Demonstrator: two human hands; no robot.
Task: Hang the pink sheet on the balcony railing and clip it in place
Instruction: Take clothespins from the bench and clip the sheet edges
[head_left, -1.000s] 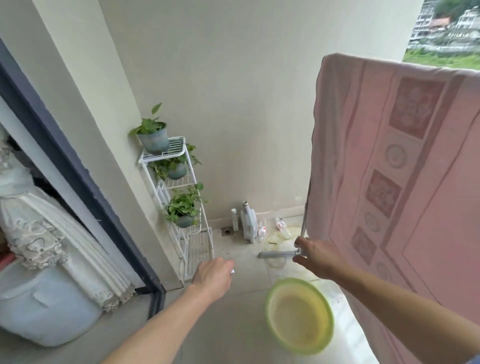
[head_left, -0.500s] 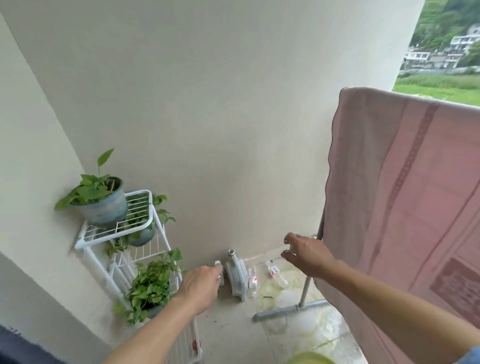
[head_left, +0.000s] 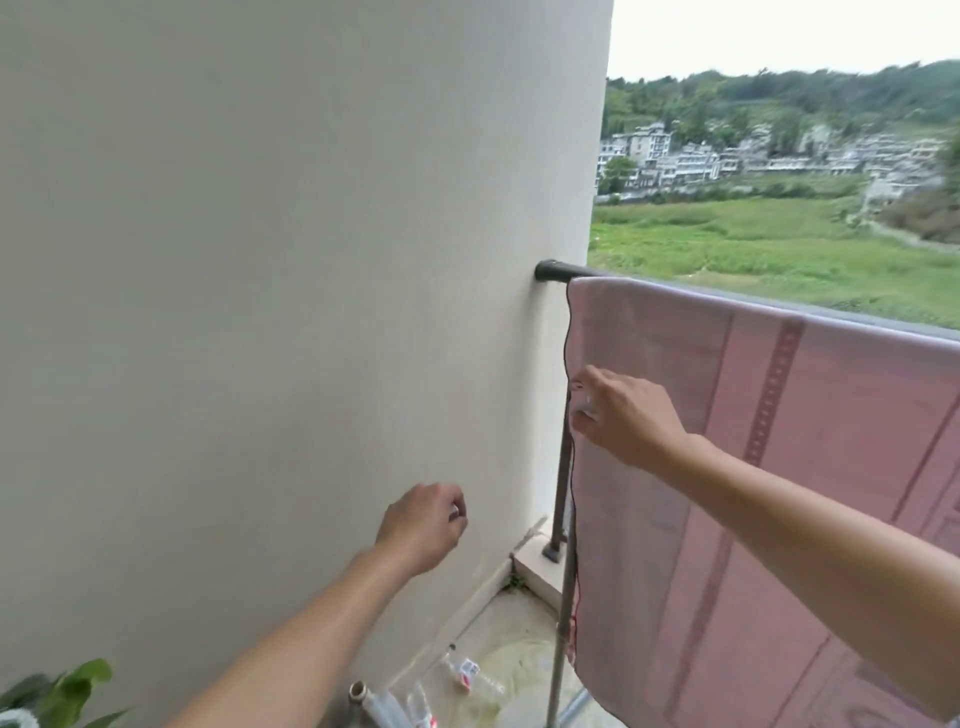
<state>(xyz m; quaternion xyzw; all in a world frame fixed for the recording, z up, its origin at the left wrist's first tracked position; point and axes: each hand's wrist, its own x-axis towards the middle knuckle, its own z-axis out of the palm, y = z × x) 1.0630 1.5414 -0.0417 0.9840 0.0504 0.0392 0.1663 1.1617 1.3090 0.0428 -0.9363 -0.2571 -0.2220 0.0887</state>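
The pink patterned sheet (head_left: 675, 332) hangs draped over the dark balcony railing (head_left: 553, 270), and its left edge falls straight down near the wall. My right hand (head_left: 626, 422) is at that left edge, a little below the rail, with fingers curled and pinching a small pale thing that looks like a clip (head_left: 587, 411). My left hand (head_left: 423, 526) hovers lower and to the left, in front of the wall and apart from the sheet. Its fingers are curled round a small shiny piece (head_left: 455, 512), likely another clip.
A plain white wall (head_left: 285, 260) fills the left side up to the railing's end. A metal stand pole (head_left: 563, 623) rises beside the sheet's edge. Plastic bottles (head_left: 467, 680) lie on the floor below, and a plant leaf (head_left: 67, 693) shows at the bottom left.
The view has swung up from the floor and plant rack to the railing. Both hands have risen, and the right one has gone to the sheet's left edge.
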